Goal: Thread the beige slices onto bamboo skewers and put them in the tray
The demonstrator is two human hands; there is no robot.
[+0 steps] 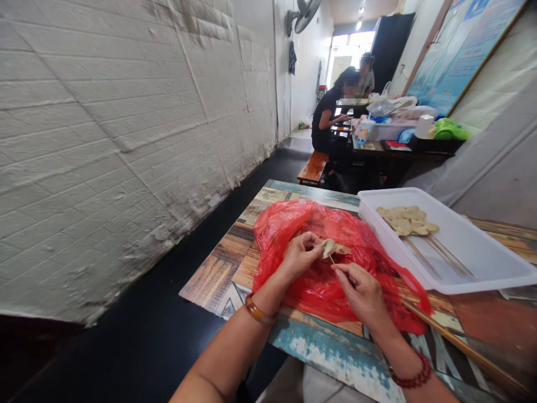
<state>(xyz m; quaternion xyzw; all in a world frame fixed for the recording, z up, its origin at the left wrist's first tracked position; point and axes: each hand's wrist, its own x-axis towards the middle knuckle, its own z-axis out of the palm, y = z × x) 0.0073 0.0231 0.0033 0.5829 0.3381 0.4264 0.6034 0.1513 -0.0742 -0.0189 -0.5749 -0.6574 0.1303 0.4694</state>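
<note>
My left hand (302,254) pinches a pale, flat, soft piece of food (328,248) over the red plastic bag (274,224). My right hand (361,288) grips a thin wooden skewer (331,258), whose upper end meets the pale piece. Whether the tip goes through it I cannot tell. The bag lies spread open on the table, and its contents are mostly hidden. To the right, a white plastic tub (489,249) holds several skewered pale pieces (406,219) with their sticks pointing toward me.
Long wooden sticks (461,342) lie on the patterned table (222,263) by my right forearm. A white brick-pattern wall (126,168) runs along the left. Farther back, a person in black (325,120) sits on a wooden bench (312,167) at a cluttered table, with another person beyond.
</note>
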